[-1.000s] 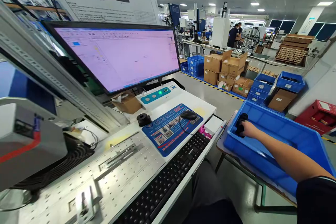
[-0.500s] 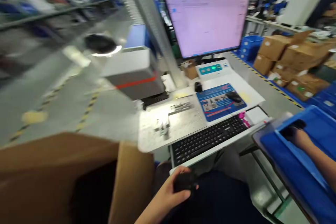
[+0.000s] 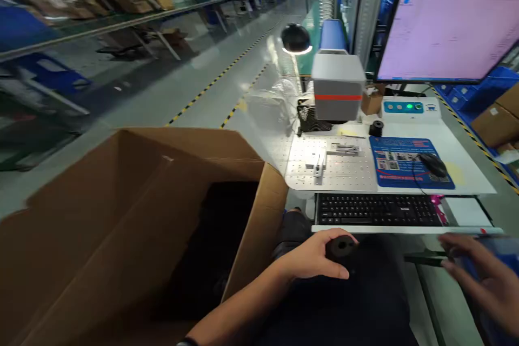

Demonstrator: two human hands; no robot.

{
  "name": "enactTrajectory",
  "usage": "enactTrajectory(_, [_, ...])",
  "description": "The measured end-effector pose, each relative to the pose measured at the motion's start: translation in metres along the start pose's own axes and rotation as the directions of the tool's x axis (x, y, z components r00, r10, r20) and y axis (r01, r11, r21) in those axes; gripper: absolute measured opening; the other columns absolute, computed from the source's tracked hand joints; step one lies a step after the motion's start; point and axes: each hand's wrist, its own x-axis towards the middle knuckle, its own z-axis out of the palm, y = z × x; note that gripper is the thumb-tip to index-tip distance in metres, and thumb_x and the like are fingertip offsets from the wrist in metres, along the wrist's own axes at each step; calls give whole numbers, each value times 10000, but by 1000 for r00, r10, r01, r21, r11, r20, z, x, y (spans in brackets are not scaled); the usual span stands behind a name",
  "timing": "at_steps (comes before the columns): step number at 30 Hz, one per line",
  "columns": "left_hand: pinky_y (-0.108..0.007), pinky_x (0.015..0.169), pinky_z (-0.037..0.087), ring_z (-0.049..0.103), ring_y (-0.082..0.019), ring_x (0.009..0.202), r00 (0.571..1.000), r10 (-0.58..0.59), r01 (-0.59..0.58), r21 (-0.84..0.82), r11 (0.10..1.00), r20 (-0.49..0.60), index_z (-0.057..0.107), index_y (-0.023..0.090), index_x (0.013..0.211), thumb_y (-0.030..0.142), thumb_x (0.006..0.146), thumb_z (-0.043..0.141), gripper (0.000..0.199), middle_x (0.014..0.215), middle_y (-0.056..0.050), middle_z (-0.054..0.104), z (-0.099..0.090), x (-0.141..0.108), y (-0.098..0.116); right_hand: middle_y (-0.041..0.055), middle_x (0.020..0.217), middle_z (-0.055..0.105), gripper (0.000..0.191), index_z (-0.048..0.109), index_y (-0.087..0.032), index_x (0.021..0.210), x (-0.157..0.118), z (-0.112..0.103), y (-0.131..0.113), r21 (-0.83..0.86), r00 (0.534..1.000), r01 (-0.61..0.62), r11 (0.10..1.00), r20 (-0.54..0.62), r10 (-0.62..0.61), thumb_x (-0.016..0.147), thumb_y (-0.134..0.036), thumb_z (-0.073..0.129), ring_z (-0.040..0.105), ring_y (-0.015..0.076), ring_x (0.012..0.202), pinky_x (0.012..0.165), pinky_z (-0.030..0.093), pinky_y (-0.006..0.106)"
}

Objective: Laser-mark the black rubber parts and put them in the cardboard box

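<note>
My left hand (image 3: 314,257) is wrapped round a black cylindrical part (image 3: 341,248) with holes in its end face, held over my lap. To the right, my right hand (image 3: 482,275) hangs beside the keyboard drawer, smeared by motion. Its thumb and forefinger come together on a small dark piece (image 3: 451,252), too blurred to name. Left of my left forearm stands a large open cardboard box (image 3: 253,227), with dark contents that I cannot make out.
Ahead is a white workbench with a perforated metal plate (image 3: 300,173), small metal fixtures (image 3: 319,165) and a grey machine head (image 3: 338,78). A keyboard (image 3: 377,210), mouse (image 3: 433,164), mouse pad (image 3: 383,173), black cylinder (image 3: 376,128) and monitor (image 3: 450,27) are there too.
The view has swung left, bringing more of the cardboard box into sight. My right hand has come out of the blue bin towards my lap. My left hand keeps the black part.
</note>
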Motion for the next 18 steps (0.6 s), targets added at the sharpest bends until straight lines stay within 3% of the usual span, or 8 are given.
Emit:
enactTrajectory(2, [-378,933,481,602,-233,993,991,-25,34,-63,997,134,644,209,1245,383,577,954,757,1104,-53,650,-1,-7,0,61,1383,636,582,703,-384,1254,-9,53,-34,88,955,102,991,272,-122,699,-527,804,577,384,1296,1113,468,582])
enactTrajectory(4, [-395,947,485,604,-227,985,985,-19,44,-144,989,172,637,219,1242,371,474,997,862,1112,-42,640,-3,-15,-6,35,1474,560,660,612,-412,1375,-17,97,-62,209,841,146,967,489,-233,744,-483,790,497,377,1384,1139,437,579])
enactTrajectory(6, [-412,955,491,618,-222,974,985,15,31,-267,963,169,631,215,1220,332,421,1013,894,1094,-32,638,-7,-24,-18,25,1520,510,715,556,-418,1428,-23,133,-82,304,715,134,943,629,-305,754,-475,791,451,376,1421,1146,422,573])
enactTrajectory(8, [-412,932,504,640,-213,945,991,38,14,-376,927,131,626,203,1207,298,408,1013,893,1040,-19,652,-14,-35,-36,25,1537,489,713,556,-418,1428,-25,162,-93,353,630,112,929,698,-341,758,-494,787,438,375,1428,1146,416,566])
enactTrajectory(12, [-343,822,538,661,-181,874,998,-42,60,-486,872,49,612,209,1246,193,343,1014,989,1011,-7,672,-32,-70,-69,41,1521,511,681,579,-405,1412,-29,213,-104,342,554,40,939,775,-305,770,-547,756,467,363,1409,1133,431,554])
enactTrajectory(15, [-305,811,537,660,-162,863,996,-91,83,-525,847,10,599,228,1295,170,304,1025,1080,1046,-7,677,-44,-100,-79,74,1474,565,638,615,-355,1386,-33,246,-111,318,509,-51,947,824,-249,790,-555,719,511,360,1374,1108,466,525])
enactTrajectory(17, [-323,827,535,665,-171,871,997,-79,60,-477,877,-20,568,243,1351,221,352,1029,1101,1050,-15,692,-60,-120,-81,79,1404,627,618,661,-345,1328,-33,260,-116,307,516,-52,950,823,-238,752,-552,739,563,375,1321,1085,496,523])
enactTrajectory(18, [-344,820,541,673,-186,863,993,-73,31,-410,912,-88,565,244,1361,285,401,1022,1065,1039,-27,705,-73,-130,-83,73,1359,659,613,680,-356,1294,-31,265,-118,292,534,-36,956,814,-228,718,-549,761,592,383,1286,1065,517,525])
